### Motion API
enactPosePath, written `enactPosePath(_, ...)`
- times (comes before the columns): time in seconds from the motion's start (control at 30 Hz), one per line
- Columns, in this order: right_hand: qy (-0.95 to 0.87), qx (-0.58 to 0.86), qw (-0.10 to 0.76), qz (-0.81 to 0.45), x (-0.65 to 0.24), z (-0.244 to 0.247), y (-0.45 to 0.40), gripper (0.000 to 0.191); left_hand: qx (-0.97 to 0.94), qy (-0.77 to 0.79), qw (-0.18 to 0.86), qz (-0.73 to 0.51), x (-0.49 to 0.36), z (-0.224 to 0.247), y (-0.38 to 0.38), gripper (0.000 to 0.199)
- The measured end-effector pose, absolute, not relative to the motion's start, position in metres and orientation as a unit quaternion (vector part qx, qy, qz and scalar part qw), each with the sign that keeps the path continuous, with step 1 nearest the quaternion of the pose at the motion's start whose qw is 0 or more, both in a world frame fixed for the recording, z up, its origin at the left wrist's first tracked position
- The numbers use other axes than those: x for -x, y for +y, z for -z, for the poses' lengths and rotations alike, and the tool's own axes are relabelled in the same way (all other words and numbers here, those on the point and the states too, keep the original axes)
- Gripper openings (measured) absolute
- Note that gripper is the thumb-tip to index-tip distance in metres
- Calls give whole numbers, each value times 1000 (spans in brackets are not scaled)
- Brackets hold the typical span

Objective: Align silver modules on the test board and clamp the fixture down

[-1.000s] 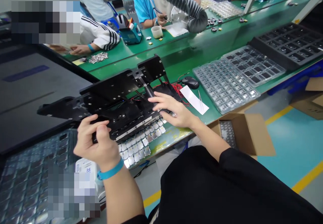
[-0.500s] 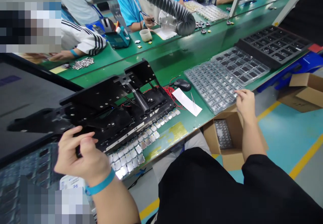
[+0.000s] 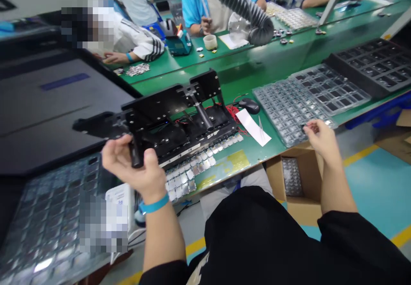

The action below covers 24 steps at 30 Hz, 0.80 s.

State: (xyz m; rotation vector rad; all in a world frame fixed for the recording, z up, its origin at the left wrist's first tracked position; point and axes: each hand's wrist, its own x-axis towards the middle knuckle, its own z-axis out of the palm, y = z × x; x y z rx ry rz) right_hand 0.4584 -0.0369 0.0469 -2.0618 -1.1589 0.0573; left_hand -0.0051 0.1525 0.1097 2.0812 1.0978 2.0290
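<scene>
My left hand (image 3: 138,165) is at the left end of the black fixture (image 3: 173,126), its fingers and thumb apart around a black lever handle (image 3: 137,154). Whether the palm touches the handle is unclear. Over the near right edge of the clear compartment tray (image 3: 289,109), my right hand (image 3: 319,137) pinches a small dark part (image 3: 304,127). Rows of small silvery plates (image 3: 189,173) lie along the front of the fixture. A white strip (image 3: 252,124) with tweezers (image 3: 260,124) on it lies between fixture and tray.
A monitor (image 3: 64,96) stands at the left above another compartment tray (image 3: 48,208). A mouse (image 3: 249,105) and red wires (image 3: 233,113) lie behind the strip. A black tray (image 3: 372,64) is far right; an open carton (image 3: 303,203) stands below. People work opposite.
My left hand has come to the fixture's lever handle and opened around it. My right hand has turned, and a dark part now shows at its fingertips. The view has swung left.
</scene>
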Motion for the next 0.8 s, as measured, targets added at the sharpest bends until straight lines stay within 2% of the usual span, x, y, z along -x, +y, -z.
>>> enactPosePath(0.03, -462, 786, 405, -61, -427, -47, -28, 24, -654, 363, 15, -663, 3, -104, 145, 75)
enactPosePath(0.07, -485, 760, 417, -112, -393, -46, -18, 25, -632, 380, 16, -675, -1, -96, 136, 82)
enactPosePath(0.1, -512, 731, 423, -157, -358, -43, -9, 23, -613, 396, 23, -683, -6, -88, 124, 81)
enactPosePath(0.17, -562, 691, 406, -206, -296, -36, 9, 17, -615, 426, 88, -658, -17, -69, 96, 71)
enactPosePath(0.23, -584, 681, 386, -215, -253, -27, 22, 15, -706, 447, 170, -522, -27, -52, 68, 65)
enactPosePath(0.3, -602, 678, 365, -212, -232, -20, 31, 14, -787, 433, 175, -402, -34, -40, 47, 57)
enactPosePath(0.37, -621, 673, 345, -206, -227, -15, 33, 14, -845, 390, 143, -338, -37, -33, 40, 42)
enactPosePath(0.43, -637, 670, 329, -195, -230, -14, 32, 15, -873, 358, 113, -310, -38, -27, 42, 30)
enactPosePath(0.5, -647, 669, 320, -178, -239, -18, 30, 17, -883, 355, 95, -293, -39, -21, 49, 26)
enactPosePath(0.7, -630, 696, 335, -75, -341, -51, 58, 24, -925, 328, 32, -190, -46, -13, 56, 33)
enactPosePath(0.8, -572, 748, 332, 58, -431, -60, 94, 29, -941, 308, 10, -142, -49, -17, 54, 42)
